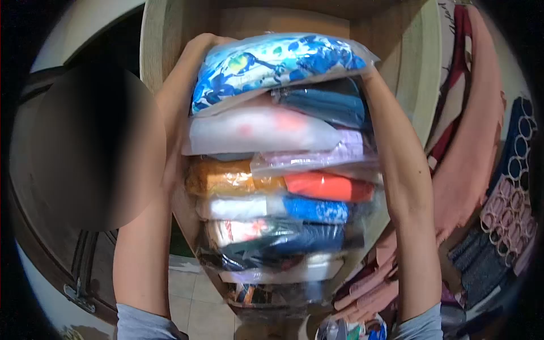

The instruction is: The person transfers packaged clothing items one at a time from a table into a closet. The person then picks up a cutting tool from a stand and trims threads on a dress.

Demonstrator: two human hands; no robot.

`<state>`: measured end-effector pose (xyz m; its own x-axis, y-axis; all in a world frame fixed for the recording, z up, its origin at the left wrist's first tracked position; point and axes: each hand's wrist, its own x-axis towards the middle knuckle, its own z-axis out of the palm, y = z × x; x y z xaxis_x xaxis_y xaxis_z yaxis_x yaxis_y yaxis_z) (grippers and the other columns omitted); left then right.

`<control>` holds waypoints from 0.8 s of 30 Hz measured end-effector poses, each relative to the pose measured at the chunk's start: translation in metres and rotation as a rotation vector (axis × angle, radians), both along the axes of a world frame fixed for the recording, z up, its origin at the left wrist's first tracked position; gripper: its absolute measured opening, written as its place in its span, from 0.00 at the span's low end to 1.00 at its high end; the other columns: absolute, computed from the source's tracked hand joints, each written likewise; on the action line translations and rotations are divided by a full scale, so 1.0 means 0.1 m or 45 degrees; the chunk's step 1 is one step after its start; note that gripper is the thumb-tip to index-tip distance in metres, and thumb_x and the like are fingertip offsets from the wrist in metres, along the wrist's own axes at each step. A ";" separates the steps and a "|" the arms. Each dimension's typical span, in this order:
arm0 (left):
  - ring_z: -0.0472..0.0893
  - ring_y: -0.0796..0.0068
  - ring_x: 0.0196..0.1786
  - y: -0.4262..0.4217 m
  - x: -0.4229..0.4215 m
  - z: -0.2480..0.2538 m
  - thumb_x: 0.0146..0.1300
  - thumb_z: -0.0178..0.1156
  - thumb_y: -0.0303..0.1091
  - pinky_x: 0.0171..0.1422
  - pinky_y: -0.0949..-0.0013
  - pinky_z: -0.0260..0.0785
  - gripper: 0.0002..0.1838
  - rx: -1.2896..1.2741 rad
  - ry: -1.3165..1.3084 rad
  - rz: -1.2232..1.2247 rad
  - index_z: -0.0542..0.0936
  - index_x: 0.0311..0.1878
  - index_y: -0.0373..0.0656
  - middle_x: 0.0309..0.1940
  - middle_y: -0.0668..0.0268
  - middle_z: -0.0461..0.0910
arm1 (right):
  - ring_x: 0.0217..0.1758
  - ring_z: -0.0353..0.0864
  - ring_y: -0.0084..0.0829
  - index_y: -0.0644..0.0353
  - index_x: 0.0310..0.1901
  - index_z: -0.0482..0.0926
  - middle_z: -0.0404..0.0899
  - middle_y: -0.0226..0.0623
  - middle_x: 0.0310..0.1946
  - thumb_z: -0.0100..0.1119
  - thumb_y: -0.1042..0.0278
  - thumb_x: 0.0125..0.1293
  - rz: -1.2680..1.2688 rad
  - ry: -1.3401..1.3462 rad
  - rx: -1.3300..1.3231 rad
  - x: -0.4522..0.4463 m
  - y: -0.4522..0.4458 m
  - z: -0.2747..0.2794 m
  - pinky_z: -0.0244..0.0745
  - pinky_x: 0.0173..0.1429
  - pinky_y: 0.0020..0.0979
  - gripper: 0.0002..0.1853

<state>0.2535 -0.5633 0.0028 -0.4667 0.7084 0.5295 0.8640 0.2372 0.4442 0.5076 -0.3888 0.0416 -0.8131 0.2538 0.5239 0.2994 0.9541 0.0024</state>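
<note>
A clear plastic bag of folded blue floral cloth (283,65) sits at the top of a tall stack. My left hand (207,42) grips its left end, with the fingers partly out of sight behind it. At the right end, my right hand (368,72) holds the same bag, and most of that hand is hidden by it. Directly beneath are a dark blue bagged cloth (328,102) and a whitish bag with pink spots (260,129). Lower down come a lilac bagged cloth (348,148), an orange-brown one (221,177) and a red one (328,186).
The stack stands in a wooden cabinet, its side panel (416,73) rising beyond my right arm. Further bagged cloths, one of them blue and white (314,209), fill its lower levels. Pink fabric (467,130) and a ring hanger (513,204) hang at right. Tiled floor (195,294) shows below.
</note>
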 end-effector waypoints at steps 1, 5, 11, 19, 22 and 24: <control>0.77 0.66 0.56 -0.05 0.05 -0.02 0.61 0.56 0.58 0.60 0.61 0.67 0.25 -0.012 0.024 -0.019 0.79 0.57 0.58 0.55 0.62 0.79 | 0.50 0.79 0.34 0.62 0.55 0.76 0.82 0.43 0.47 0.54 0.61 0.64 0.043 0.057 0.010 0.10 -0.02 -0.08 0.71 0.58 0.33 0.20; 0.79 0.59 0.55 0.09 -0.06 0.13 0.66 0.52 0.54 0.59 0.61 0.68 0.24 -0.054 0.498 -0.002 0.78 0.57 0.51 0.53 0.58 0.80 | 0.53 0.78 0.35 0.62 0.55 0.76 0.81 0.44 0.48 0.55 0.62 0.63 0.346 0.389 0.126 0.52 -0.22 -0.54 0.68 0.61 0.33 0.21; 0.76 0.47 0.56 -0.35 0.54 -0.52 0.67 0.48 0.58 0.59 0.56 0.68 0.29 0.589 0.699 -0.752 0.79 0.55 0.42 0.54 0.49 0.77 | 0.54 0.77 0.34 0.63 0.53 0.76 0.80 0.41 0.46 0.54 0.63 0.66 -0.027 0.765 0.226 1.12 -1.19 -1.95 0.69 0.58 0.34 0.17; 0.82 0.60 0.46 -0.08 1.24 -3.04 0.61 0.60 0.34 0.54 0.65 0.70 0.15 0.331 0.028 -1.816 0.81 0.48 0.36 0.42 0.54 0.83 | 0.54 0.74 0.27 0.59 0.53 0.77 0.79 0.34 0.48 0.55 0.59 0.69 -0.568 1.039 -1.363 1.29 -2.74 -4.42 0.67 0.61 0.31 0.17; 0.81 0.74 0.42 0.15 1.50 -3.92 0.63 0.60 0.32 0.49 0.70 0.71 0.13 -0.407 -0.414 -2.136 0.81 0.47 0.35 0.38 0.63 0.84 | 0.51 0.75 0.26 0.61 0.55 0.76 0.80 0.35 0.46 0.53 0.61 0.70 -0.847 1.113 -1.069 1.14 -3.33 -5.07 0.69 0.58 0.30 0.17; 0.80 0.78 0.42 0.22 1.74 -4.42 0.65 0.58 0.31 0.50 0.73 0.71 0.12 -0.730 -0.539 -2.369 0.80 0.47 0.35 0.38 0.65 0.83 | 0.50 0.77 0.26 0.64 0.55 0.75 0.80 0.35 0.44 0.53 0.63 0.70 -1.049 1.400 -1.114 0.99 -3.72 -5.37 0.70 0.57 0.29 0.17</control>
